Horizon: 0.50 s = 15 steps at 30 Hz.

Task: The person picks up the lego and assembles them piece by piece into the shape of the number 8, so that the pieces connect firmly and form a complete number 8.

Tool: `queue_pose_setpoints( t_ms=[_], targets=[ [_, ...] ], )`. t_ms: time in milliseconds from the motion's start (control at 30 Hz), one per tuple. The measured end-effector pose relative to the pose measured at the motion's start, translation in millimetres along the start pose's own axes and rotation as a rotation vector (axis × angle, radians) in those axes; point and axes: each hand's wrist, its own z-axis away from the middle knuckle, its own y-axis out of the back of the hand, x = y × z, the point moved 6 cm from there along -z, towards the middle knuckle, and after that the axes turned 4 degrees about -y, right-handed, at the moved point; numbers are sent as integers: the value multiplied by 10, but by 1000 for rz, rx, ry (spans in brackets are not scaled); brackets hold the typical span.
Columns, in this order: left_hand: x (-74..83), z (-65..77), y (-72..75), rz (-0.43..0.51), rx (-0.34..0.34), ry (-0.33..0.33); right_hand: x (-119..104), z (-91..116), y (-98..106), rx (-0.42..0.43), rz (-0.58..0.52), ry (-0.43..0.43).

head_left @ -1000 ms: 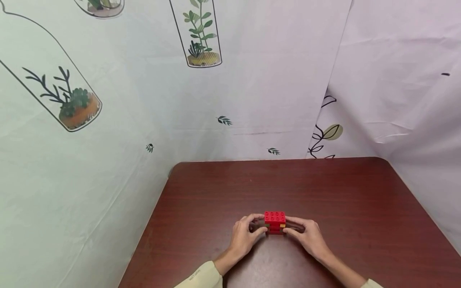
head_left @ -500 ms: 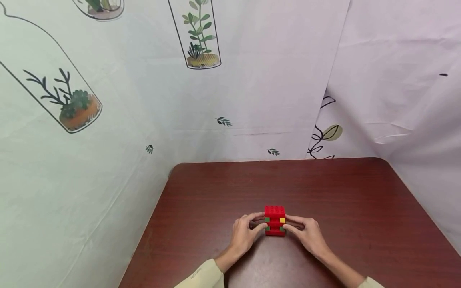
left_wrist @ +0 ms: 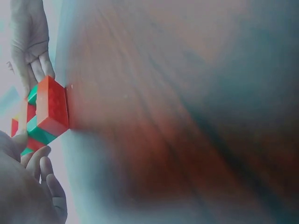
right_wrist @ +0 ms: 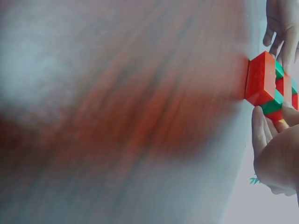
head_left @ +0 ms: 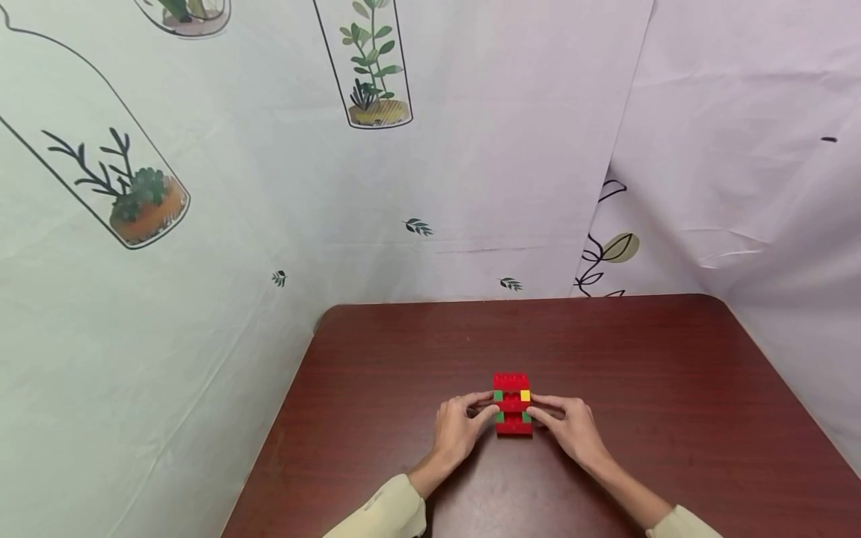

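Pinching from 9 o'clock, left hand (head_left: 457, 433) grips brick stack (head_left: 512, 404); right hand (head_left: 570, 428) grips it from 3 o'clock. Stack stands on table (head_left: 673, 388), near-centre. Head view shows red layers, green and yellow corner bits; the stack's far side is hidden. Wrist views are blurred and cut both hands off at the frame edges, but show fingertips (left_wrist: 39, 65) on the stack sides.
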Motion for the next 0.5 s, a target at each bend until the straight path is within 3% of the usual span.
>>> queue_pose_setpoints(
  t_ms=[200, 500],
  targets=[
    [-21, -64, -12, -12, 23, 51, -25, -50, 3, 64, 73, 21],
    [-53, -134, -47, -81, 60, 73, -24, -128, -26, 102, 70, 18]
  ],
)
